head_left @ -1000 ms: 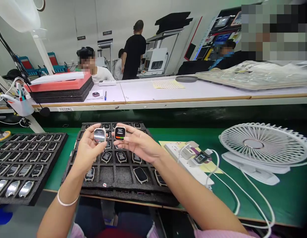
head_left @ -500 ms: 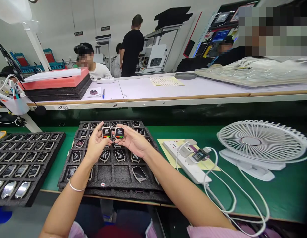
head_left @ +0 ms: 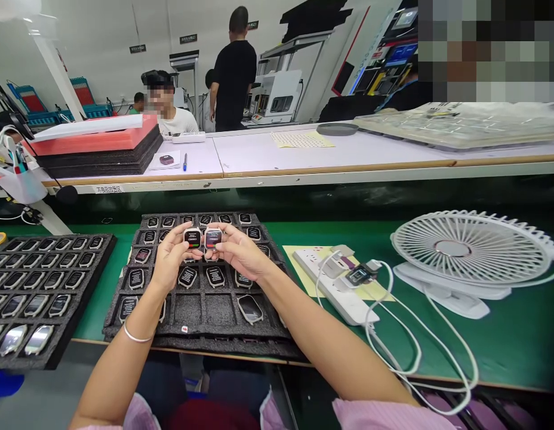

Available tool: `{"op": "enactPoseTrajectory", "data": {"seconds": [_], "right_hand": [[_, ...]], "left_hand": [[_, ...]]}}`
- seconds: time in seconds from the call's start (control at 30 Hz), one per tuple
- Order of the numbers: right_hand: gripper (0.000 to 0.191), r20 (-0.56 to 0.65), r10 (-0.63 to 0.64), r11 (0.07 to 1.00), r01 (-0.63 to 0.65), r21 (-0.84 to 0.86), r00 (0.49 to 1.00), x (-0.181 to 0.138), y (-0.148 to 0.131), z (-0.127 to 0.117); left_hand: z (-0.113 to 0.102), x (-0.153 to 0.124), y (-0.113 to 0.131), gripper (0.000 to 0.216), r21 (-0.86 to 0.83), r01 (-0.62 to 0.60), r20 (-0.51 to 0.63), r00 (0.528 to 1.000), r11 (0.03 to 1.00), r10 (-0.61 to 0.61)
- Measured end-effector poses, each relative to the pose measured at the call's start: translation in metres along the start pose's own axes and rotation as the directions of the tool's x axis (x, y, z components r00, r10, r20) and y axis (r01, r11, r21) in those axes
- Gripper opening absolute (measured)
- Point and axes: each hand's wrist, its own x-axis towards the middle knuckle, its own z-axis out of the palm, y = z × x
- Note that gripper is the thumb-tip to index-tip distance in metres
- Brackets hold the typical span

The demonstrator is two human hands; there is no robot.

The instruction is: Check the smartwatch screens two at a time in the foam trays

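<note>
My left hand (head_left: 171, 257) grips a smartwatch body (head_left: 192, 238) without a strap, its thumb on the lower left of the lit screen. A second smartwatch body (head_left: 213, 237) is in my right hand (head_left: 238, 251), with the thumb on the screen's lower right. Side by side, both screens face me, showing small text and coloured patches near the bottom. Beneath my hands lies a black foam tray (head_left: 178, 319) with several watch bodies in its pockets, many with lit text. Two pockets in its front row hold nothing. My forearms hide part of the tray.
Another foam tray (head_left: 64, 334) of watches lies at the left. To the right are a white power strip (head_left: 337, 295) with cables and a white fan (head_left: 456, 251). A raised shelf (head_left: 259, 158) runs behind, bearing stacked foam (head_left: 93, 152). Several people are beyond it.
Both thumbs have moved onto the watch screens. The right-hand watch's screen now looks greyer, with less green showing. The camera view has shifted slightly.
</note>
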Motion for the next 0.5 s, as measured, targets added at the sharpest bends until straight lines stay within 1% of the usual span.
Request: {"op": "enactPoseTrajectory", "data": {"seconds": [0.2,0.37,0.5], "right_hand": [[0.044,0.002,-0.032,0.998,0.032,-0.063,0.999,0.0000,0.0016,-0.0018],[0.044,-0.001,-0.053,0.995,0.052,-0.090,0.999,-0.0001,0.0024,-0.0036],[0.044,0.030,-0.077,0.987,0.081,-0.138,0.997,0.0004,0.0046,-0.0065]], "left_hand": [[-0.0021,-0.0016,-0.0032,0.048,0.000,0.019,0.000,1.000,1.000,-0.019],[-0.0022,-0.0038,-0.0068,0.053,0.039,0.046,-0.021,0.999,0.998,-0.046],[-0.0016,-0.0047,-0.0091,0.054,0.067,0.052,-0.028,0.998,0.996,-0.050]]}}
